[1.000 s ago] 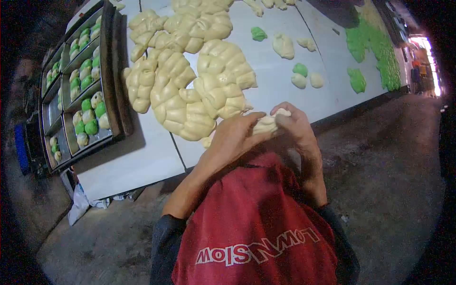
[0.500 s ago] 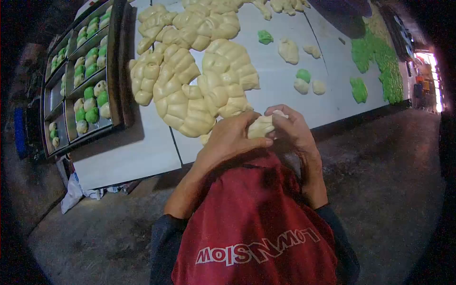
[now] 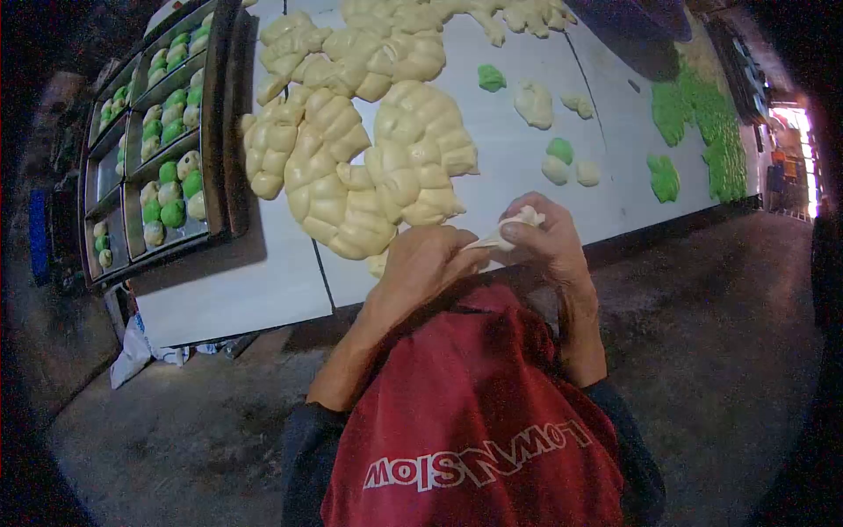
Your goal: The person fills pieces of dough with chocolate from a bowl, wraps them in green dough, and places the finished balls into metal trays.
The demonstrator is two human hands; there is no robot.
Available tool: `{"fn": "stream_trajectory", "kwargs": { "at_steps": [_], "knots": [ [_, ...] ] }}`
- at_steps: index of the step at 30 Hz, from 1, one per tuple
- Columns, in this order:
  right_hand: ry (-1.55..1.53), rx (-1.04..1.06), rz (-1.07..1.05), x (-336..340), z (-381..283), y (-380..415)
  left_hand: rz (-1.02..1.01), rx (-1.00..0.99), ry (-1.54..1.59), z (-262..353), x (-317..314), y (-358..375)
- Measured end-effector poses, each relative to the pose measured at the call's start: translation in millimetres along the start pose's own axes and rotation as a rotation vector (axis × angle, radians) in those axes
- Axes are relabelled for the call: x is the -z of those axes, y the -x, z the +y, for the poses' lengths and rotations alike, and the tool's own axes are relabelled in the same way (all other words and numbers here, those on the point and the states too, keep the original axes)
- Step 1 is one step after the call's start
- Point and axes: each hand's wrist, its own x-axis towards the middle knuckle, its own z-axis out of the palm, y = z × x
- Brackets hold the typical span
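Note:
A piece of pale dough (image 3: 524, 220) is stretched between my hands just above the table's near edge. My right hand (image 3: 555, 244) pinches its lumpy end between thumb and fingers. My left hand (image 3: 428, 262) is closed round the other end, which its fingers partly hide. Beyond my left hand spreads a large mass of cream dough (image 3: 338, 206) in segmented lumps. Farther out lie a green dough ball (image 3: 560, 150) touching a pale dough ball (image 3: 555, 170), and another pale ball (image 3: 587, 173) beside them.
Metal trays (image 3: 211, 189) at the left hold rows of green and pale dough balls. A flat green dough sheet (image 3: 724, 140) covers the table's far right. Small dough scraps (image 3: 533, 104) lie mid-table. The white table (image 3: 237, 299) ends close to my body.
My right hand has turned and drawn the dough out from my left hand, so a thinner stretch now shows between them. The dough on the table keeps its place.

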Motion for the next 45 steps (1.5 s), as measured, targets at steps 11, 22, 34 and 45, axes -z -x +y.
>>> {"fn": "stream_trajectory", "kwargs": {
  "at_steps": [11, 22, 34, 45],
  "knots": [
    [0.202, -0.005, -0.107, -5, -32, -9, 0.037, -0.117, -0.07, 1, 4, -8],
    [-0.396, 0.515, -0.202, 56, -60, -18, -0.123, 0.189, 0.228, -1, 25, -6],
    [1.1, 0.47, -0.071, -27, 19, -10, -0.025, 0.08, 0.75, -46, 11, -15],
    [0.092, -0.077, -0.038, -35, 44, -3, -0.072, 0.11, 0.423, -20, 26, 12]
  ]
}}
